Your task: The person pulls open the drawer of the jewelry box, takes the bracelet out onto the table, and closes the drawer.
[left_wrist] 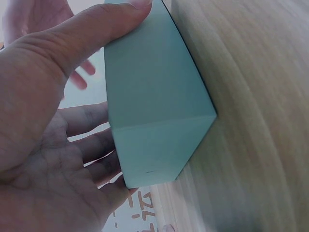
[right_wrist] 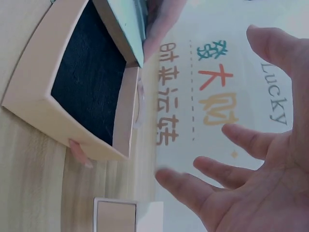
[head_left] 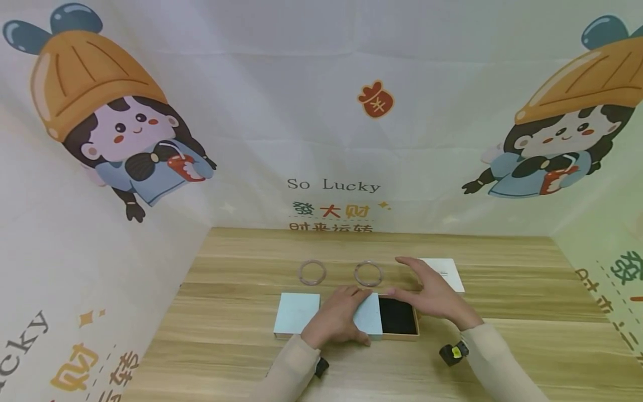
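My left hand (head_left: 337, 315) grips the pale blue sleeve (head_left: 369, 315) of a drawer box, thumb on the near side and fingers over the far side. In the left wrist view the thumb presses the sleeve's side (left_wrist: 154, 82). Out of its right end stands the beige drawer (right_wrist: 36, 87) with a black lining (head_left: 398, 315) and a pink ribbon tab (right_wrist: 79, 153). Just above and behind the drawer, my right hand (head_left: 434, 293) holds nothing, its fingers and thumb spread apart. Two clear bangles, a left one (head_left: 300, 273) and a right one (head_left: 356, 273), lie behind the boxes.
A second pale blue box (head_left: 297, 314) sits at the left, closed. A white flat item (head_left: 447, 272) lies behind my right hand, partly hidden by it. The wooden table (head_left: 216, 335) meets printed cloth walls (head_left: 321, 128) at its back and sides.
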Tool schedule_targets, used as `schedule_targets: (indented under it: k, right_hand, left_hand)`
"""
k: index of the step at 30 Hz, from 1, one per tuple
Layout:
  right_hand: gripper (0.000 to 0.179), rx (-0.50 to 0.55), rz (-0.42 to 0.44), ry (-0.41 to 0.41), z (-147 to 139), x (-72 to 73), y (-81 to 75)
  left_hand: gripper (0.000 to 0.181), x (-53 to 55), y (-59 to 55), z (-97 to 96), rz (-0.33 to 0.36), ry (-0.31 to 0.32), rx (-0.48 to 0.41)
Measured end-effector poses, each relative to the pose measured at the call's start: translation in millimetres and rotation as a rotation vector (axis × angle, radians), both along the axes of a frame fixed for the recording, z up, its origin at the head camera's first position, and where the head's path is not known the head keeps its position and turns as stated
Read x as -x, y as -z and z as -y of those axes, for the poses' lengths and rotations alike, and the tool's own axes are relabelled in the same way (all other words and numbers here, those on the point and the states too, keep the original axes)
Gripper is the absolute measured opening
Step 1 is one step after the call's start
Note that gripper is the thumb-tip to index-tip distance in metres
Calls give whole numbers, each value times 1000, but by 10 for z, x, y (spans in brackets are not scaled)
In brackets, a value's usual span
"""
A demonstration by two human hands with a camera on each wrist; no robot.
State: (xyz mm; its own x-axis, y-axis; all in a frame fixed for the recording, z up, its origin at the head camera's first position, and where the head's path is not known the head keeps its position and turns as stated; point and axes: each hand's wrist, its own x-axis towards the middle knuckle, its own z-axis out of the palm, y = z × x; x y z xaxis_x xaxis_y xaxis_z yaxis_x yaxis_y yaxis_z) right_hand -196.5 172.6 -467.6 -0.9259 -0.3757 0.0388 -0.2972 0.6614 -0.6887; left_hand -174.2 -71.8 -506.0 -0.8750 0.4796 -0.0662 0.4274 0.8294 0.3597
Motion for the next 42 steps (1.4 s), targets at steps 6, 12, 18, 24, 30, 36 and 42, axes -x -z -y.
schedule_targets:
  k: [6,12,18,24,30,36,42]
  right_hand:
    - [74,58,77,85,-133,-110,-35]
    - [65,164,179,214,-217,-189,34]
    - [63,148,271,306,-287,-254,137]
    - [46,103,276,333,-309,-298,263]
    - [24,144,289,298,-280,-342,402]
    - [18,183,278,285,-239,-373,503]
    - [14,182,260,303,-193,-366,578]
  left_hand:
    - [102,-6,-5,-4,16,-4,-3]
    - [102,-11,-11,-3,11,3,1]
    - [103,-6,-12,-5,8,5,10]
    - [103,-1,-11,-6,8,3,9]
    - [103,-1,-7,-3,-3,8,8]
    - [103,-3,-14,-2,-5,12,6]
    - [103,-1,0,-2,-3,10,2]
